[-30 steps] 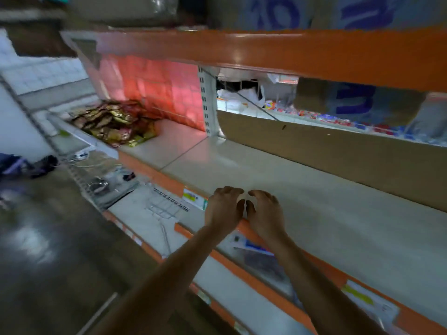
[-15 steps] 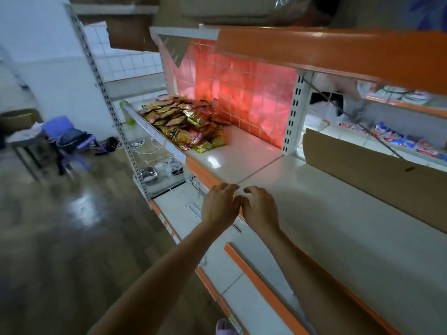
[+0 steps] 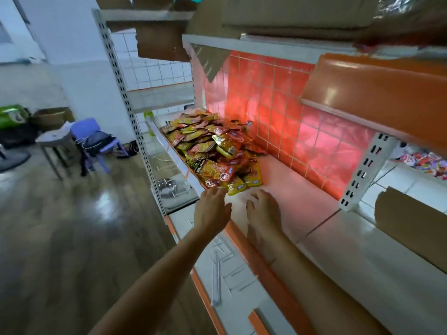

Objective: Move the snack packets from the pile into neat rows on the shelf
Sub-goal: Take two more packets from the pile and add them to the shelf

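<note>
Hands (image 3: 212, 210) now nearer glossy, seemingly foil packets (image 3: 212, 146)

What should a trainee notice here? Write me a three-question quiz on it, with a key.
1. True or false: neat rows of packets already stand on the shelf.
2. Where does the pile of snack packets lie? A) on the shelf beside the orange-tiled wall B) in a crate C) in a trolley
3. Which of the hands reaches closest to the pile, the left hand or the right hand?
Key: 1 false; 2 A; 3 left hand.
</note>
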